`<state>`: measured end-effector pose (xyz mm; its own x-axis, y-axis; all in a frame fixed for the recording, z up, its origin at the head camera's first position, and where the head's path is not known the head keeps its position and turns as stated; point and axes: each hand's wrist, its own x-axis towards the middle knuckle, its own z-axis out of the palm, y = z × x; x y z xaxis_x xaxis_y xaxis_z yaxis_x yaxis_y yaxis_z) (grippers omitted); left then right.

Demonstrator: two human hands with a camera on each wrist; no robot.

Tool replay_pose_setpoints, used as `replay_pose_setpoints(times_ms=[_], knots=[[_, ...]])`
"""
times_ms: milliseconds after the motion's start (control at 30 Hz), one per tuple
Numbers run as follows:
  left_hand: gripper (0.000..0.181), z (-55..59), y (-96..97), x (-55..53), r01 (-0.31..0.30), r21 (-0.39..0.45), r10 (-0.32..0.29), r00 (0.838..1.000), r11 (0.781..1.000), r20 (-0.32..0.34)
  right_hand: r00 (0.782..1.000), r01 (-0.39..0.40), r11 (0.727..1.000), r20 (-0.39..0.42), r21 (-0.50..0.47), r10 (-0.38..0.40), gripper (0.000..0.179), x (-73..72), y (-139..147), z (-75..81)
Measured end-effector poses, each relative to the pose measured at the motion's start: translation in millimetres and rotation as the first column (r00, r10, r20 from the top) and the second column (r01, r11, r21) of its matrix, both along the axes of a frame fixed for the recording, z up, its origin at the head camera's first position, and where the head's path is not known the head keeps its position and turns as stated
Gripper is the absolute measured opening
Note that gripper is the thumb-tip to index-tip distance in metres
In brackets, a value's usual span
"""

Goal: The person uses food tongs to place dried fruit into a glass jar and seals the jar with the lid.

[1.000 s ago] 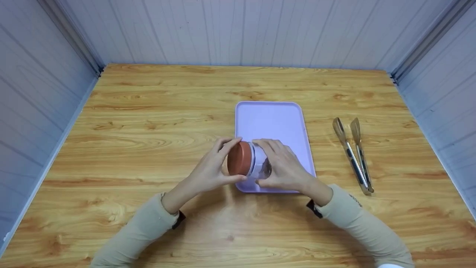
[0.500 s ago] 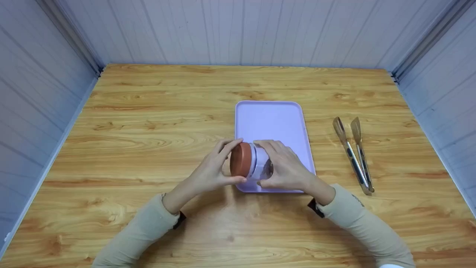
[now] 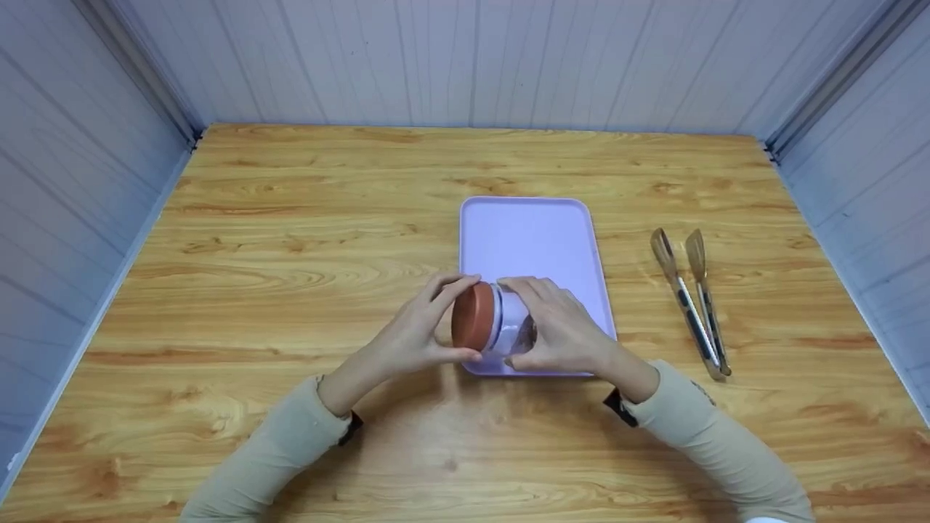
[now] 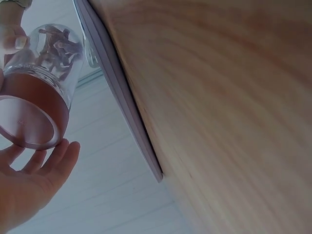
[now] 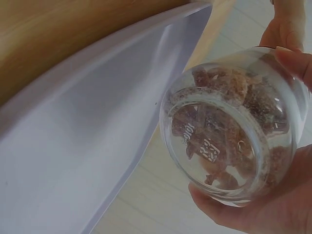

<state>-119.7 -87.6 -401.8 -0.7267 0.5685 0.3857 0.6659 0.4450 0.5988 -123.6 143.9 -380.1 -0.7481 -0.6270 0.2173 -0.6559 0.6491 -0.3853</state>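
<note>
A clear jar (image 3: pixel 511 325) with a reddish-brown lid (image 3: pixel 472 317) is held tilted on its side over the near part of the lilac tray (image 3: pixel 534 240), lid to the left. My left hand (image 3: pixel 414 334) grips the lid, thumb on the near side and fingers on the far side. Around the glass body curls my right hand (image 3: pixel 559 327), hiding the jar's base in the head view. Through the glass, brown dried pieces (image 5: pixel 226 131) show in the right wrist view. The left wrist view has the jar raised off the tray, with the lid (image 4: pixel 36 105) on its mouth.
Metal tongs (image 3: pixel 697 312) with dark grips lie spread on the wooden table (image 3: pixel 290 240), right of the tray. Pale panel walls (image 3: pixel 436 65) close off the back and both sides.
The jar and both hands have shifted slightly right and toward the near edge. Both hands keep their grip on lid and body; the tray and tongs stay put.
</note>
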Motion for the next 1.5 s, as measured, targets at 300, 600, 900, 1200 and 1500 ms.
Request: replay_pose_setpoints(times_ms=[300,600,900,1200,1500], knots=[[0.088,3.0,1.6,-1.5,0.029,-0.015,-0.030,0.999,0.999,-0.027,0.999,-0.020,1.000,0.036,-0.022,0.021,0.091,-0.1,3.8,1.5],[0.088,7.3,-0.5,-3.8,0.058,-0.001,-0.058,0.998,0.998,0.009,0.999,-0.023,1.000,0.049,-0.010,0.024,0.092,-0.5,5.8,7.8],[0.088,6.6,1.1,-5.4,0.097,-0.013,-0.097,0.995,0.995,-0.028,0.997,-0.045,0.999,0.057,-0.028,0.046,0.092,-2.4,9.5,6.4],[0.075,5.6,1.8,-0.2,0.172,0.054,-0.170,0.985,0.984,-0.032,0.992,-0.081,0.995,0.093,-0.058,0.086,0.091,-1.9,11.5,7.4],[0.075,5.6,1.0,-2.8,0.164,0.191,-0.183,0.979,0.968,0.088,0.992,-0.078,0.996,0.096,-0.037,0.081,0.091,-0.1,11.2,8.6]])
